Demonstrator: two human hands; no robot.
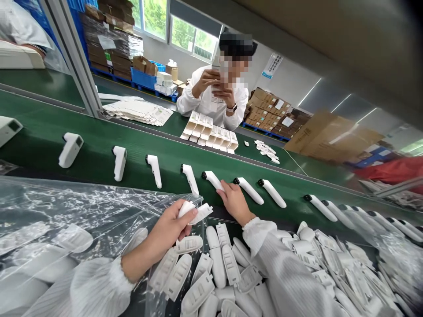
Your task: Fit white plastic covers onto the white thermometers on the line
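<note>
My left hand [172, 224] is closed around white plastic battery covers [202, 213], which stick out past the thumb. Fingers of my right hand [235, 201] grip the lower handle end of a white forehead thermometer [211, 179] with a black tip, lying on the green conveyor belt [95, 141]. Just right of that hand rests another thermometer [251, 192], and several more lie in a row along the belt. Beneath both hands is a heap of loose white battery covers [198, 293], some with their ribbed inner side up.
A clear plastic bag [99, 198] spreads over the left side, with more covers under it. Across the belt, a person [214, 94] in white holds a small box near open white cartons [206, 132]. A metal post [71, 57] rises at left; a shelf overhangs above.
</note>
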